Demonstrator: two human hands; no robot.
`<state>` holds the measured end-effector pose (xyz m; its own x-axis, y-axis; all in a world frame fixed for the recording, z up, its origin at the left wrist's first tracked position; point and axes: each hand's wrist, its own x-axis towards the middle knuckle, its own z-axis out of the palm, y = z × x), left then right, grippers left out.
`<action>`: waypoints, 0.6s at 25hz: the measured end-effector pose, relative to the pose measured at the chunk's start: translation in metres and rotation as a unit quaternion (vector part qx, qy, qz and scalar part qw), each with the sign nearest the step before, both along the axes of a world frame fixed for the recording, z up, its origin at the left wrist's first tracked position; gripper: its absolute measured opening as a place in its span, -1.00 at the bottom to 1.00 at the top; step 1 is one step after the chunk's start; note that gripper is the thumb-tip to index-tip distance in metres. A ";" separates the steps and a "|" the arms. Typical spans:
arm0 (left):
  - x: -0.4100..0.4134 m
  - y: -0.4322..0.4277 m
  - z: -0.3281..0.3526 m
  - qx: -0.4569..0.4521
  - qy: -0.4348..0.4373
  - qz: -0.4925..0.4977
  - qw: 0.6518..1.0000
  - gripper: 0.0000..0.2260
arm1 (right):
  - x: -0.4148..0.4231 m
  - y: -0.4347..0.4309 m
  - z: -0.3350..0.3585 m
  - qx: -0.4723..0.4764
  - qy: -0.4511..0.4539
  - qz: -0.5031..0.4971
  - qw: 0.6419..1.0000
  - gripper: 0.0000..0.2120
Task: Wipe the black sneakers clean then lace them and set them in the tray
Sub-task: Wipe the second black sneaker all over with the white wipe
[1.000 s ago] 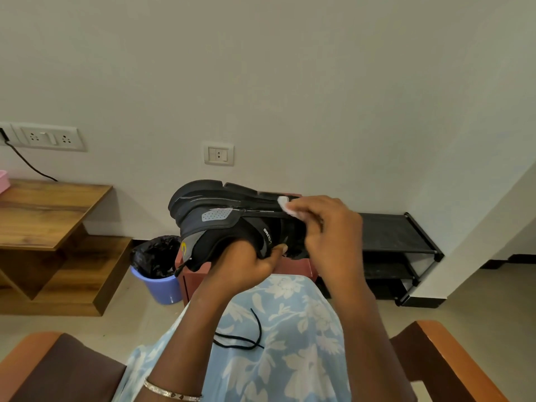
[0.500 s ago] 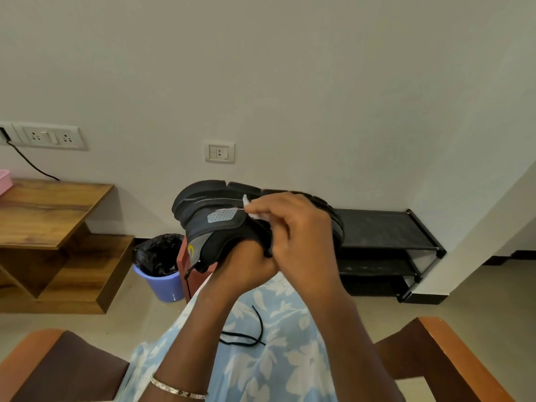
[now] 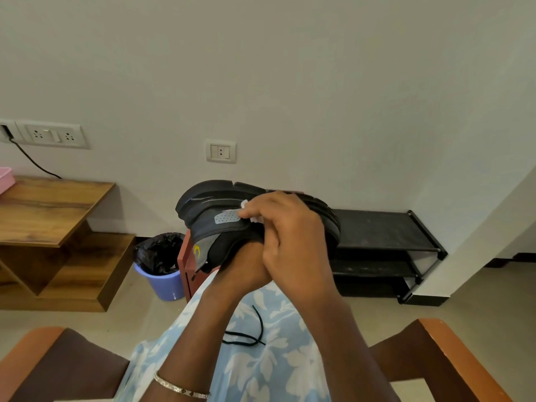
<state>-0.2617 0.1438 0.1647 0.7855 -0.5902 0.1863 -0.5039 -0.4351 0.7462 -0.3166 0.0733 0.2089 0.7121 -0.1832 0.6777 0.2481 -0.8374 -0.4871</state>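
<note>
A black sneaker (image 3: pixel 208 210) is held up in front of me, sole upward, heel to the left. My left hand (image 3: pixel 246 265) is pushed inside its opening from below and carries it. My right hand (image 3: pixel 287 236) lies over the shoe's side, pinching a small white wipe (image 3: pixel 246 208) against the upper beside a grey perforated patch. A loose black lace (image 3: pixel 249 335) lies on my lap, on the blue floral cloth. The second sneaker is out of sight. The corner of a pink tray (image 3: pixel 5 178) shows at the far left, on a wooden desk (image 3: pixel 49 207).
A purple bin (image 3: pixel 162 274) with a black liner stands on the floor below the shoe, next to a reddish-brown box (image 3: pixel 185 265). A black shoe rack (image 3: pixel 380 250) sits against the wall at the right. Wooden armrests (image 3: pixel 452 358) flank my seat.
My right hand has slid the white wipe leftward along the sneaker, from near its middle toward the heel. The shoe stays held up on my left hand.
</note>
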 end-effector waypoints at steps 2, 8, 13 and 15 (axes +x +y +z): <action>-0.001 0.000 0.001 0.008 0.005 -0.007 1.000 -0.61 | 0.001 -0.005 -0.003 -0.013 -0.013 0.023 1.000 -0.63; 0.003 0.000 -0.003 -0.019 0.025 0.037 0.999 -0.60 | 0.003 -0.048 -0.014 0.028 0.008 -0.130 0.991 -0.70; 0.002 0.002 -0.001 0.018 0.002 -0.017 1.000 -0.63 | 0.009 -0.004 -0.008 -0.027 -0.043 -0.026 0.998 -0.58; -0.001 0.004 0.001 0.020 0.001 -0.017 1.000 -0.61 | 0.009 -0.002 -0.008 -0.022 -0.046 0.015 0.999 -0.63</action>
